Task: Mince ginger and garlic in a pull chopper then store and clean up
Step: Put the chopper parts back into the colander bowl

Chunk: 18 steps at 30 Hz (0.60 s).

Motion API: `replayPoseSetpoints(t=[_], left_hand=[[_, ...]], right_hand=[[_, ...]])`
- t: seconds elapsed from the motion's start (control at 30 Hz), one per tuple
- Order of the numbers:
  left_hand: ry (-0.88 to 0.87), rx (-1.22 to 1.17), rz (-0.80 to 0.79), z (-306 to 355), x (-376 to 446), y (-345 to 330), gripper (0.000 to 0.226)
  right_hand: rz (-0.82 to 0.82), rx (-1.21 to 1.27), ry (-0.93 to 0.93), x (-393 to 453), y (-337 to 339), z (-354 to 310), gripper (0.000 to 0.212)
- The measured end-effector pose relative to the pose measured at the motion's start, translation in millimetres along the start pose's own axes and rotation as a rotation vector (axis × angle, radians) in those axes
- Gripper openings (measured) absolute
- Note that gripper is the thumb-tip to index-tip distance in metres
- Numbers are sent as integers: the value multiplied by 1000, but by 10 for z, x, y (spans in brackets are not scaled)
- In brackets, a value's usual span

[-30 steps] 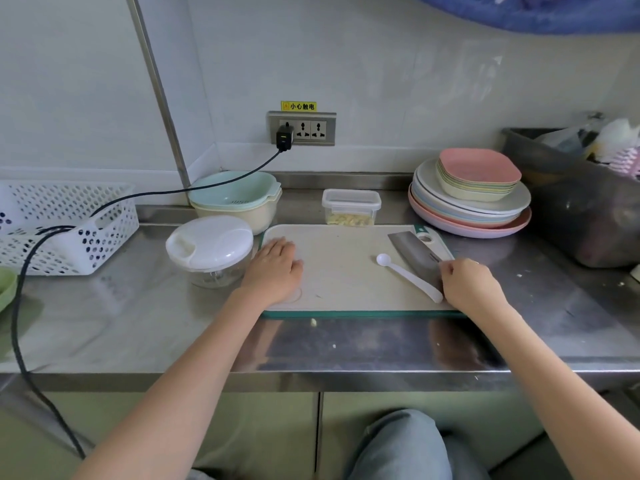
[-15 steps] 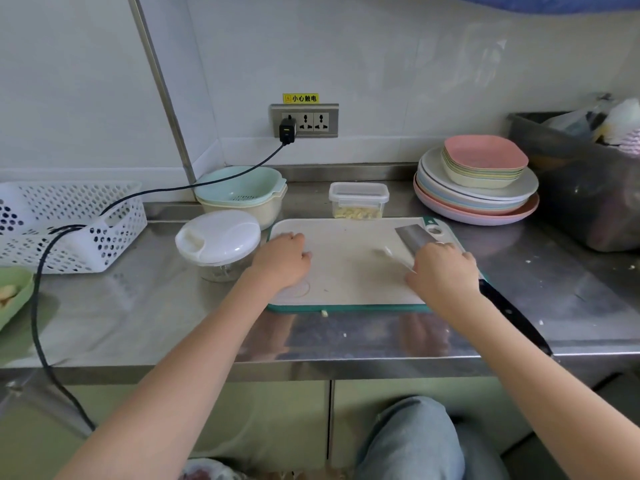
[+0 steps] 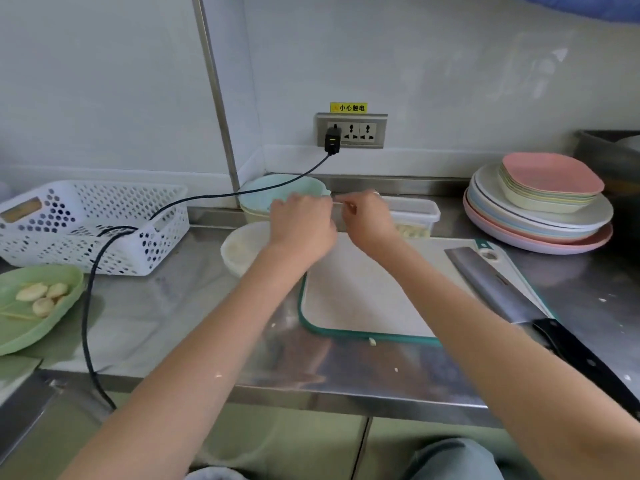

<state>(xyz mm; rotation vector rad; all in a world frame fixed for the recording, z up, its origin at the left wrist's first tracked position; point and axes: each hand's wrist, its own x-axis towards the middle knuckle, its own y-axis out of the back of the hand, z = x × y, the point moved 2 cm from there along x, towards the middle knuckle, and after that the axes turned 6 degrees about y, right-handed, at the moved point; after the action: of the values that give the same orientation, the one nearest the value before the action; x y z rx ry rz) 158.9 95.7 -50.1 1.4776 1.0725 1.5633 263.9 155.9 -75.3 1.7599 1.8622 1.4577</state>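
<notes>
My left hand and my right hand are raised close together above the far edge of the white cutting board. Between them is a thin white spoon, pinched by the fingers of both hands. The pull chopper, with its white lid on, stands left of the board, partly hidden by my left wrist. A clear lidded container with pale minced bits sits behind my right hand. A cleaver lies along the board's right edge.
A green plate with pale peeled pieces is at the left. A white perforated basket, a black cable, mint and cream bowls, stacked plates and a dark bin line the steel counter. Crumbs lie near the front edge.
My right hand picked the spoon off the board and lifted it toward the back. My left hand left the board and rose to meet it. The view shifted left, showing the green plate.
</notes>
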Motion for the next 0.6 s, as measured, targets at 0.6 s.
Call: replayPoseSetpoints(t=[0.6], left_hand=[[574,-679,54,-973,90,-354,39]], right_hand=[[-3,295,-106,44,-160,-306,23]])
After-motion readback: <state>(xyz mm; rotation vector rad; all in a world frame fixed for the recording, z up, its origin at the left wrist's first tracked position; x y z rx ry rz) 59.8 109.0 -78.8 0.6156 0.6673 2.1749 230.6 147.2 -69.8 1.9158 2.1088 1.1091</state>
